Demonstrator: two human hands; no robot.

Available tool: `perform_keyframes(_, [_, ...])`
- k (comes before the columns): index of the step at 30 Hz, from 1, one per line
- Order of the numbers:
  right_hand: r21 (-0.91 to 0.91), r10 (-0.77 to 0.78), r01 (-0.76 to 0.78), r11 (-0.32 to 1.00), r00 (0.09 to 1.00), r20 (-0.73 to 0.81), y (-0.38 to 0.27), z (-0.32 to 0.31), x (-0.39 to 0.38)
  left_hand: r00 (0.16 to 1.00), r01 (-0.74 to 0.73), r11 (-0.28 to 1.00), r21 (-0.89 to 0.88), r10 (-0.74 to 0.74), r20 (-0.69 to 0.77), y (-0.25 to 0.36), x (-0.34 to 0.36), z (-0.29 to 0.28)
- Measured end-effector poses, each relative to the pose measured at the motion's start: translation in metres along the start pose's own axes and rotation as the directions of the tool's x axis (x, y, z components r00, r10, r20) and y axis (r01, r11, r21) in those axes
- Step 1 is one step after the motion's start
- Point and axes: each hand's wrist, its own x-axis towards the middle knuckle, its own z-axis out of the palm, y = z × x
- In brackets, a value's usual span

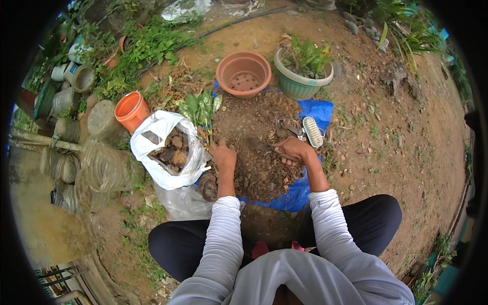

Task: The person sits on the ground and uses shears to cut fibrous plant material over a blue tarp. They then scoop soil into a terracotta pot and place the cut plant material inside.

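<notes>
A pile of dark soil [264,173] mixed with dry bits covers a blue tarp [292,198] in front of me. My right hand [295,150] is closed around a hand trowel [258,145], whose dark blade points left into the soil. My left hand [222,154] rests at the left edge of the pile, fingers apart and touching the soil. Just beyond it stand variegated leaves [201,109] on thin stems; their base is partly hidden. A white bag [168,175] of brown chunks lies open to the left.
Past the soil stand an empty terracotta-coloured pot [243,73] and a green pot [300,86] with a leafy plant. A brush [312,132] lies on the tarp beside my right hand. An orange bucket [131,109] and bagged containers [109,168] sit at the left.
</notes>
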Motion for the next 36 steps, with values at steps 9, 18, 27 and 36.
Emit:
perform_keyframes(9, [-0.303, -0.092, -0.071, 0.95, 0.866, -0.492, 0.047, 0.036, 0.035, 0.975, -0.183, 0.889, -0.419, 0.218, 0.038, 0.036, 0.001, 0.055])
perform_keyframes(18, [0.33, 0.057, -0.007, 0.944, 0.988, -0.143, 0.065, 0.054, 0.059, 0.998, -0.026, 0.871, -0.491, 0.05, 0.037, 0.07, -0.006, 0.089])
perform_keyframes(27, [0.439, -0.042, 0.109, 0.892, 0.986, -0.16, 0.038, 0.084, 0.029, 0.944, 0.06, 0.293, -0.954, -0.327, -0.041, 0.075, 0.002, 0.071])
perform_keyframes(36, [0.037, -0.289, 0.321, 0.946, 0.893, -0.345, -0.046, 0.045, -0.004, 0.946, 0.007, -0.153, -0.988, -0.319, 0.056, 0.132, 0.041, -0.024])
